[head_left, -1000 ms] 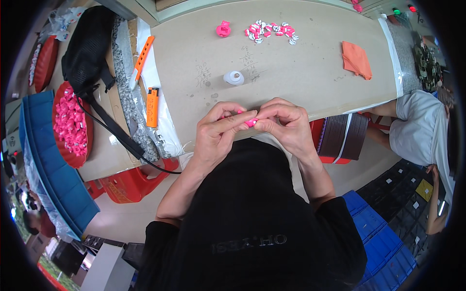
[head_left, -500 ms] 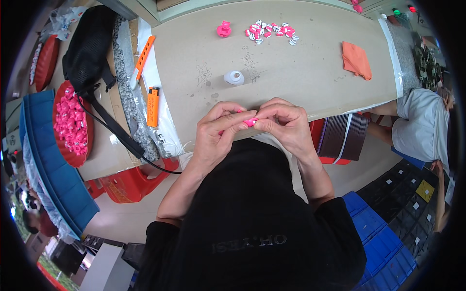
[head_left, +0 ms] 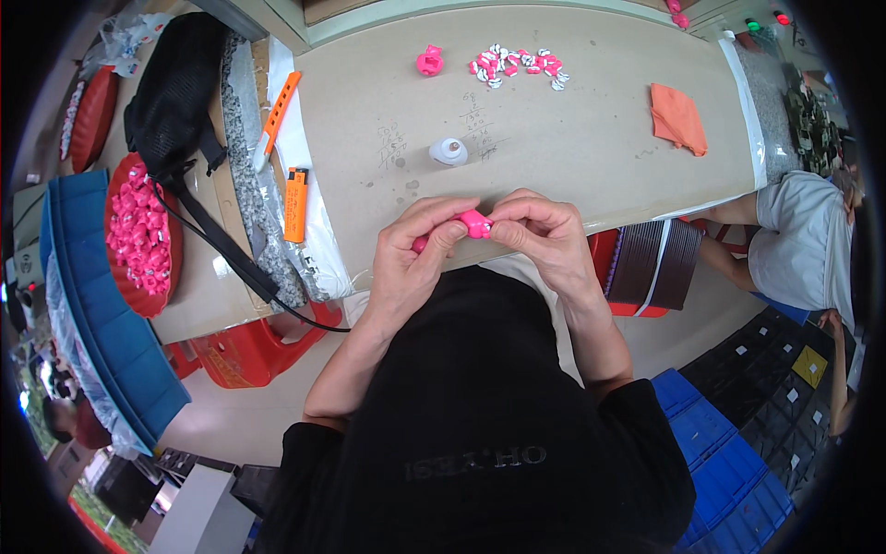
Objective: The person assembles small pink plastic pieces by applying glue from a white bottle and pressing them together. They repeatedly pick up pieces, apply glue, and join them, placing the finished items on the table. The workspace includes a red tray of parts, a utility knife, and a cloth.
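Observation:
My left hand [head_left: 411, 245] is closed on a small glossy pink plastic piece [head_left: 476, 222], pinched over the table's near edge. A second bit of pink [head_left: 420, 244] peeks out between its lower fingers. From the other side, my right hand [head_left: 544, 235] grips the right end of the same piece between thumb and forefinger. Small white marks show on that end; whether a tiny part sits in the fingertips is hidden. Beyond the hands stands a white bottle [head_left: 449, 151] with a narrow tip. Farther back lie one pink piece [head_left: 430, 61] and several small pink-and-white parts [head_left: 517, 66].
A red basket [head_left: 172, 288] of pink pieces sits at left, beside a black bag [head_left: 175, 92]. An orange cutter [head_left: 279, 120] and orange lighter [head_left: 295, 205] lie along the left edge. An orange cloth [head_left: 678, 118] is at right. Another person [head_left: 803, 240] sits far right.
The pink piece has turned and shows more of itself between my fingertips. My left fingers have lifted off its top and drawn back slightly.

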A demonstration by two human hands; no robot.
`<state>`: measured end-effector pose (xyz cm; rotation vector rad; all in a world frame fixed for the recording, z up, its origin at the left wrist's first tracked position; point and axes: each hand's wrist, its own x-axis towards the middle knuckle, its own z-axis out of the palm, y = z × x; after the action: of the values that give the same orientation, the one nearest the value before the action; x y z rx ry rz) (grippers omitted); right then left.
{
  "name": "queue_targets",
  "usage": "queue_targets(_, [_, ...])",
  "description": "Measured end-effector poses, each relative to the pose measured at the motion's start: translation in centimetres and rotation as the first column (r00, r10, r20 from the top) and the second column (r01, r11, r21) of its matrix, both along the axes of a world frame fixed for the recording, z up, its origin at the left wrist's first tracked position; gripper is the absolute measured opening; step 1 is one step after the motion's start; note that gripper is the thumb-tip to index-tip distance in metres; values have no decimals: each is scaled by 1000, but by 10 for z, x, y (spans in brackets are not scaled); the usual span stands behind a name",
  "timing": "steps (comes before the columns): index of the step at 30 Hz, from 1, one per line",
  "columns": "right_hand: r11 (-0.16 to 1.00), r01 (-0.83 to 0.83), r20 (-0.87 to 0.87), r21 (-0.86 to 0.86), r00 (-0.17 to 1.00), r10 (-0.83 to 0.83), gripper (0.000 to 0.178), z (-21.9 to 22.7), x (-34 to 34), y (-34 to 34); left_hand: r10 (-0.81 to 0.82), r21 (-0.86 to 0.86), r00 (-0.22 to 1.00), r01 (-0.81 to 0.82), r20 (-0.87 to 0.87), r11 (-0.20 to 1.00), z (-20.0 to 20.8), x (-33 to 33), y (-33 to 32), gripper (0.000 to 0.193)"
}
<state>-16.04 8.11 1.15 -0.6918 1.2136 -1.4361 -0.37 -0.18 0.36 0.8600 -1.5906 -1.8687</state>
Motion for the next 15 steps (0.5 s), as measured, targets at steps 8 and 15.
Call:
queue_targets(8, [982, 163, -56, -96, 984, -169, 11, -7, 23, 0, 54, 23, 998, -55, 26, 998, 1, -6, 12, 32])
queue_targets(15, [990, 116, -69, -85, 990, -122, 13, -3, 24, 4, 87, -182, 996, -83, 17, 980, 6, -6, 11, 33])
